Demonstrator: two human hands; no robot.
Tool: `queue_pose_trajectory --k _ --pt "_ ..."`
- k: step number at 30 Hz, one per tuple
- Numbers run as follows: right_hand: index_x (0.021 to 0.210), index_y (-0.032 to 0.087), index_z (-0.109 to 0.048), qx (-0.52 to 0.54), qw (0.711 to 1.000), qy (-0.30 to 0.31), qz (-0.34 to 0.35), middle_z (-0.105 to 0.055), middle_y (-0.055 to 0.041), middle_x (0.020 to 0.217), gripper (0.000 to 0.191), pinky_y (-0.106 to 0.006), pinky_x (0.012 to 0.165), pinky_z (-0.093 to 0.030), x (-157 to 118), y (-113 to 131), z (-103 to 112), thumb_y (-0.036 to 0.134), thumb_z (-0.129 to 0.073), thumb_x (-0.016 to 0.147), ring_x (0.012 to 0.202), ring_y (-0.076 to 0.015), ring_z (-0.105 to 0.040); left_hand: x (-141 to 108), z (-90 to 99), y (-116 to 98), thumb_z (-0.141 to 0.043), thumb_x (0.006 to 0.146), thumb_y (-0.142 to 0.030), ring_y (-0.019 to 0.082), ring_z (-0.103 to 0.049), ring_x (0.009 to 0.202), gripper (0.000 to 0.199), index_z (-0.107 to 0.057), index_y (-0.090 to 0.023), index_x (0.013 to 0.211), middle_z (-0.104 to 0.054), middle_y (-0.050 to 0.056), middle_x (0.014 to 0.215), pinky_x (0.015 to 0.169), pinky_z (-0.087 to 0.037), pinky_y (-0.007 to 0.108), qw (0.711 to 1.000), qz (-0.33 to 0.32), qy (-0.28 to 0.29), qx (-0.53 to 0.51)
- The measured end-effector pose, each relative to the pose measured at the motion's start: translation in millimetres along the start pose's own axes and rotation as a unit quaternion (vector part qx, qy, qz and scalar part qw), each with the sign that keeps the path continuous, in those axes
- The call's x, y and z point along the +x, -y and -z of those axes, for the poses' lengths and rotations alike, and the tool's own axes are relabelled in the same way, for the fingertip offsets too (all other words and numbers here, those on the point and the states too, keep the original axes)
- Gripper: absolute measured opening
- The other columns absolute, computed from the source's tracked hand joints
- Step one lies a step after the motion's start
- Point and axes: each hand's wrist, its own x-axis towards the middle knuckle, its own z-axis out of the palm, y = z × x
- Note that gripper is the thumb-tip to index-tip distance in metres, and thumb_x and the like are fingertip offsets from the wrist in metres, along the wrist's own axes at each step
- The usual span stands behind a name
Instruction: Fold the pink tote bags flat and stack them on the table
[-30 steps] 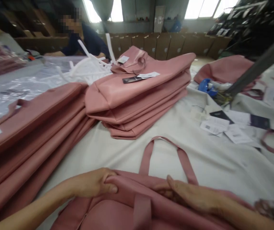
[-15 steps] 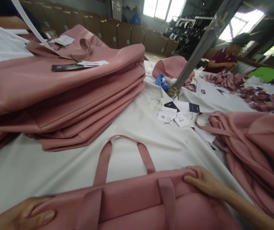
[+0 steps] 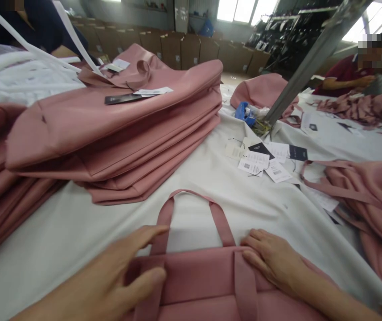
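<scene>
Pink bag (image 3: 199, 275) lies under right hand (image 3: 273, 256), grip unclear, and left hand (image 3: 119, 269), unclenched

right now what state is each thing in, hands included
left hand: open, thumb and fingers apart, at the near bag's left part
right hand: resting on its top edge; grip unclear
near pink bag: under the hands, partly out of frame
far handle: looped out on the cloth
bag stack: piled flat, tags on top
loose tags: scattered, overlapping
white cloth: wrinkled
</scene>
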Motion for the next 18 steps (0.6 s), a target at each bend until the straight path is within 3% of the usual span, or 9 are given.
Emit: queue_pose_trajectory --k 2,4,6,8,11,15,18 --pt "0.093 0.025 -0.063 -0.009 1.000 0.025 -0.004 -0.062 -0.0047 0.092 0.038 -0.040 0.079 -0.047 10 -1 -9 0.048 -0.032 0.097 0.085 -0.0227 -0.058 28 -9.6 -27 -0.054 0.084 -0.057 0.026 -0.049 0.125 0.064 -0.037 -0.036 0.141 -0.048 0.002 0.142 0.107 -0.040 0.038 0.990 -0.067 0.127 -0.004" --pt "0.100 0.026 -0.062 0.024 1.000 0.011 -0.009 -0.063 -0.0038 0.095 0.036 -0.036 0.079 -0.048 15 -9 -10 0.049 -0.034 0.097 0.086 -0.0205 -0.059 58 -20.0 -39 -0.064 0.074 -0.060 0.029 -0.058 0.111 0.069 -0.049 -0.027 0.132 -0.058 0.008 0.129 0.098 -0.047 0.040 0.977 -0.104 0.186 0.007" --pt "0.107 0.026 -0.061 0.051 0.998 -0.043 -0.002 -0.065 -0.0038 0.098 0.034 -0.033 0.078 -0.048 22 -15 -1 0.048 -0.038 0.096 0.086 -0.0190 -0.061 81 -25.8 -40 -0.068 0.064 -0.066 0.031 -0.063 0.095 0.070 -0.060 -0.020 0.116 -0.065 0.011 0.112 0.083 -0.053 0.041 0.966 -0.110 0.230 0.032" --pt "0.108 0.023 -0.061 0.043 0.991 -0.123 0.040 -0.066 -0.0058 0.098 0.033 -0.032 0.077 -0.049 40 -10 13 0.044 -0.040 0.096 0.086 -0.0192 -0.062 91 -25.0 -39 -0.065 0.064 -0.070 0.033 -0.065 0.085 0.064 -0.066 -0.019 0.102 -0.068 0.011 0.098 0.072 -0.053 0.042 0.952 -0.105 0.281 0.053" --pt "0.110 0.018 -0.059 -0.038 0.975 -0.180 0.127 -0.064 -0.0106 0.104 0.030 -0.034 0.083 -0.048 87 21 29 0.037 -0.039 0.097 0.095 -0.0220 -0.061 79 -10.7 -47 -0.061 0.071 -0.063 0.034 -0.065 0.084 0.052 -0.068 -0.019 0.099 -0.068 0.012 0.096 0.069 -0.052 0.041 0.942 -0.128 0.304 0.059" --pt "0.111 0.013 -0.056 -0.206 0.965 -0.078 0.141 -0.063 -0.0148 0.100 0.035 -0.036 0.077 -0.049 146 72 26 0.042 -0.051 0.093 0.095 -0.0274 -0.061 34 19.7 -82 -0.060 0.077 -0.044 0.032 -0.066 0.083 0.040 -0.061 -0.025 0.112 -0.068 0.009 0.102 0.059 -0.049 0.038 0.952 -0.105 0.276 0.082" --pt "0.093 0.011 -0.062 -0.244 0.954 -0.032 0.173 -0.064 -0.0159 0.089 0.027 -0.037 0.071 -0.049 154 91 16 0.035 -0.066 0.082 0.086 -0.0302 -0.060 2 26.1 -105 -0.046 0.086 -0.029 0.030 -0.065 0.070 0.026 -0.064 -0.025 0.105 -0.070 0.008 0.085 0.056 -0.044 0.039 0.953 -0.093 0.251 0.141"
